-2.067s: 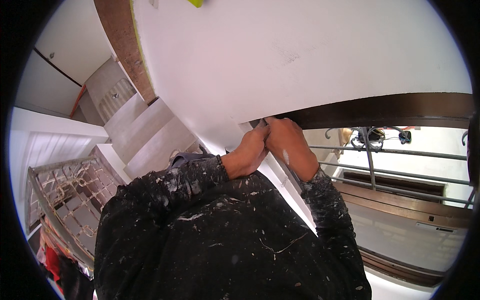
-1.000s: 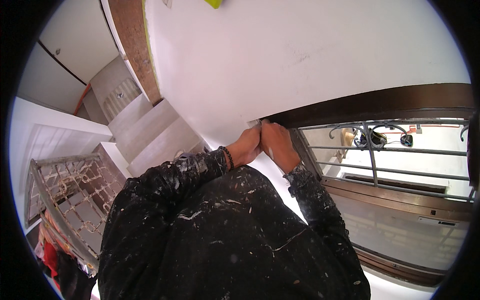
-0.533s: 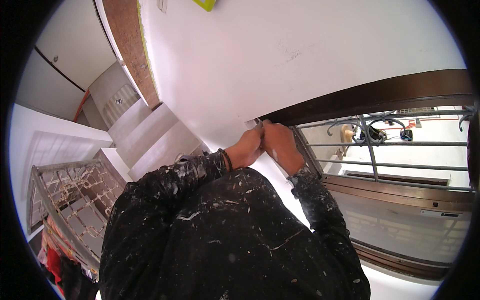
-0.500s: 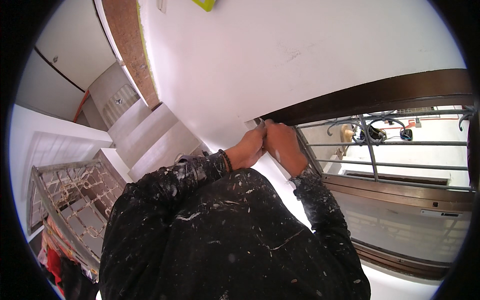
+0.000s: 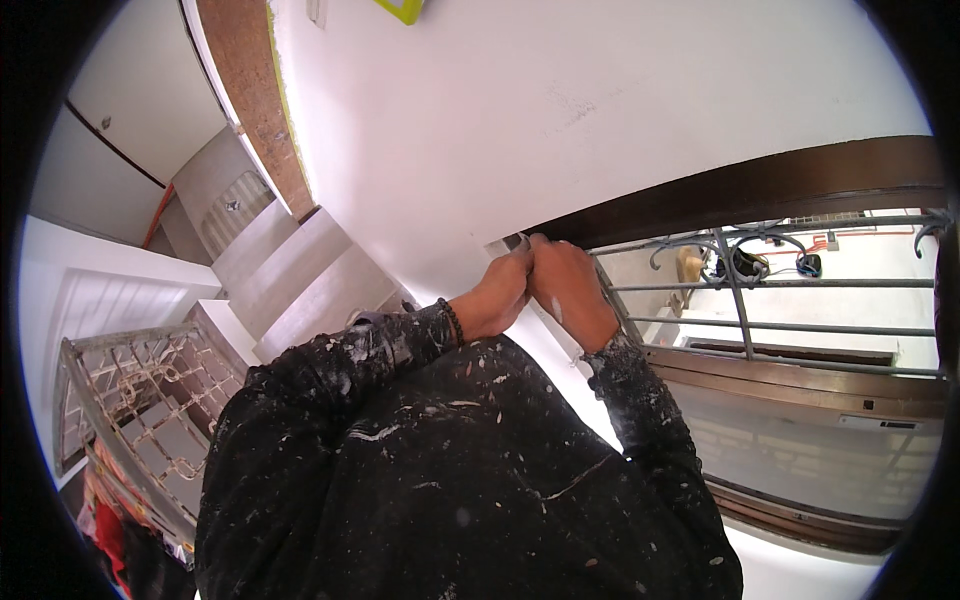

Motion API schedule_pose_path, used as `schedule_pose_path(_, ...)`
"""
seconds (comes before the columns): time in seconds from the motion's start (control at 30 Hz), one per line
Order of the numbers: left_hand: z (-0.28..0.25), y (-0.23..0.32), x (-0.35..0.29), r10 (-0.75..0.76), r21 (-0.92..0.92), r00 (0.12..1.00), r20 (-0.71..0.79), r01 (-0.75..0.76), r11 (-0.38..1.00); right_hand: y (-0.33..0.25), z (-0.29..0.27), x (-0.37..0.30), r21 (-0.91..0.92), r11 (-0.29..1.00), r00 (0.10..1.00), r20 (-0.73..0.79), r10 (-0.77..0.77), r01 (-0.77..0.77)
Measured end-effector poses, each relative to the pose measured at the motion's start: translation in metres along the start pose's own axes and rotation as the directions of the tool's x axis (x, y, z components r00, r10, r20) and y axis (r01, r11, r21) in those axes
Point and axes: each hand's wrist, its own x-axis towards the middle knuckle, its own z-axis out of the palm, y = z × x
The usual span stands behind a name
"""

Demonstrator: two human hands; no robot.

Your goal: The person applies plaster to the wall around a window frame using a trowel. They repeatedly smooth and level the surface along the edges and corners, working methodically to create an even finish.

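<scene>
The left hand (image 5: 495, 300) and the right hand (image 5: 570, 295) are held together, touching, at the left end of a long dark brown window frame (image 5: 750, 190), where it is met by a smooth white wall (image 5: 450, 130). The fingers of both are curled inward, but the tips are mostly hidden, so how tightly they are closed, or on what, cannot be told. A small grey and dark patch (image 5: 515, 242) is seen just beyond the fingertips; whether it is gripped or is part of the corner is unclear. A dark beaded bracelet (image 5: 456, 322) is worn on the left wrist, and both forearms are covered by a black long-sleeved top (image 5: 450, 480) spattered with pale paint.

To the right, below the window frame, a grey metal grille with scrolls (image 5: 744, 320) is set across the opening. To the left, pale grey stair steps (image 5: 300, 270) are seen, with a rusty metal lattice railing (image 5: 100, 410) nearer the lower edge. Dark smudges are left on the wall above the 2 hands.
</scene>
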Motion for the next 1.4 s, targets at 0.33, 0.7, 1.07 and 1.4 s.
schedule_pose_path(0.33, -0.010, 0.022, -0.017, -0.143, 0.246, 0.989, -0.047, 0.150, 0.958, 0.017, -0.033, -0.043, 0.483, 0.866, 0.989, -0.002, 0.146, -0.127)
schedule_pose_path(0.7, 0.053, 0.041, -0.042, -0.016, 0.270, 0.934, 0.358, -0.087, 0.959, 0.012, -0.092, -0.108, 0.686, 0.705, 0.905, -0.165, 0.391, -0.179)
schedule_pose_path(1.07, 0.121, 0.057, -0.037, 0.216, 0.432, 0.946, 0.241, -0.303, 0.849, 0.019, -0.219, -0.074, 0.140, 0.989, 0.993, -0.106, 0.060, -0.045)
schedule_pose_path(1.4, 0.117, 0.056, -0.033, 0.169, 0.432, 0.964, 0.204, -0.244, 0.868, 0.012, -0.220, -0.057, -0.012, 1.000, 0.991, -0.131, 0.014, -0.016)
